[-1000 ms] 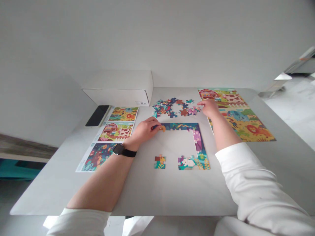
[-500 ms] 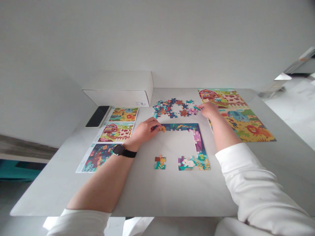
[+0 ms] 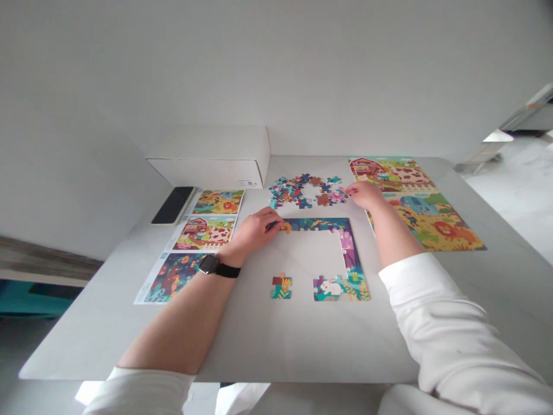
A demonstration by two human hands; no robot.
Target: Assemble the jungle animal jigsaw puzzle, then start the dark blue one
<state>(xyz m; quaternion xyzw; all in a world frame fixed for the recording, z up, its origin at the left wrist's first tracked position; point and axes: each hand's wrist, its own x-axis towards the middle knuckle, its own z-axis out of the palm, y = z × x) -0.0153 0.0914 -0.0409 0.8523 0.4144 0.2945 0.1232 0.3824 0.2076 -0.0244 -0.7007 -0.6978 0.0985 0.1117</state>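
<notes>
My left hand [image 3: 260, 227], a watch on its wrist, is closed with its fingertips on a dark jigsaw piece [image 3: 273, 225] at the left end of a joined puzzle border [image 3: 317, 223]. This border runs along the top, down the right side and into the bottom right corner, where a white rabbit shows. At the right edge of a heap of loose jigsaw pieces [image 3: 291, 189], my right hand [image 3: 365, 195] has its fingers pinched together beside a pink-purple piece [image 3: 337, 196]. Whatever lies between those fingers is hidden. A small joined section [image 3: 282, 286] rests apart, left of the rabbit.
Picture sheets [image 3: 205, 232] lie at left beside a black-screened phone [image 3: 173, 205]. Behind them a white box [image 3: 211, 167] stands against the wall. To the right are two finished-looking farm and safari pictures [image 3: 436, 222], partly under my right forearm.
My right hand has shifted slightly left toward the heap. The teal piece that showed at its fingertips is no longer visible. My left hand keeps its place on the border.
</notes>
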